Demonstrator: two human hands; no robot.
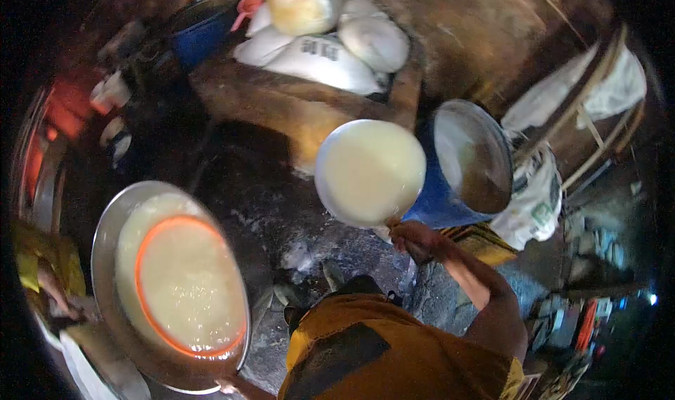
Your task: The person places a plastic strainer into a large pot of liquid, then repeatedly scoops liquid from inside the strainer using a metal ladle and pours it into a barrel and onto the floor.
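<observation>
My right hand (413,241) is closed round the short handle of a large round dipper (370,171), which is filled with pale, milky liquid. The dipper is held over the floor beside a blue barrel (439,207). At the lower left, my left hand (228,384) grips the near rim of a wide metal basin (111,287); its fingers show only in part. Creamy liquid (144,221) fills much of the basin. An orange ring (141,287) lies in it, with frothy liquid inside; whether the ring is a sieve's rim I cannot tell.
White sacks (327,62) and a squarish container (299,10) rest on a ledge ahead. A pink dipper (247,8) is near another blue barrel (200,38). White sacking (538,196) and poles stand right. Another person's arm (53,287) shows at far left.
</observation>
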